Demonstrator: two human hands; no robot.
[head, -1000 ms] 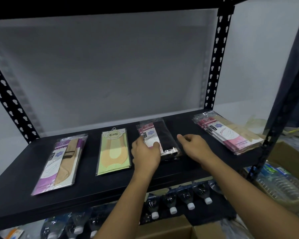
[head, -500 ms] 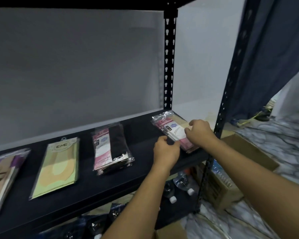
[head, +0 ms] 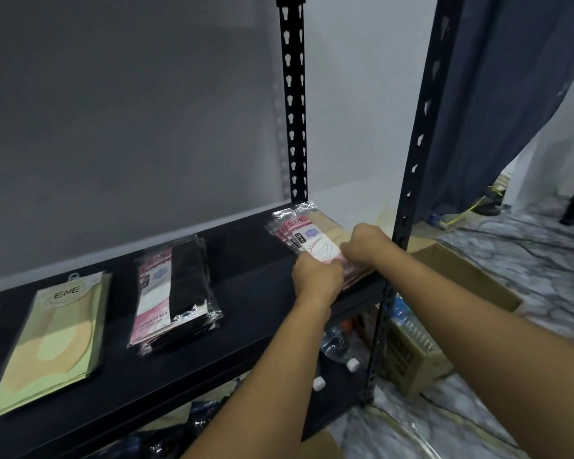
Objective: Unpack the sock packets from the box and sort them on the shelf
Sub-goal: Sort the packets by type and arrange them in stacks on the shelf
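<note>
A black metal rack fills the view. Its shelf [head: 252, 293] runs from lower left to the front post [head: 408, 193] at right, with a grey wall behind and a blue curtain [head: 511, 94] beyond the post. On the floor past that post sits an open cardboard box [head: 471, 276], possibly the one being unpacked, though its inside is hidden. Three lots of sock packets lie flat on the shelf in clear view, well apart in a row. A green packet [head: 57, 342] is at left, a black sock stack [head: 176, 293] in the middle, and a beige sock stack [head: 312, 233] at the right end, near the front post.

Both forearms reach to that last stack. The left grip [head: 317, 279] sits at its near end, fingers curled over the edge of the top packet. The right grip [head: 367, 243] is closed on its right side, a little farther back. The fingertips are hidden under the knuckles, yet both grips look clamped on the stack rather than laid flat on it.

The stack's long axis runs from the back of the shelf toward the front edge, slanting rightward as it comes near. Its printed header therefore points away from both grips. The packets are fanned, not flush. The step in hand looks like squaring them up. The left grip is nearer the short end and the right nearer the long edge, so pressing in from both would likely do it.
</note>
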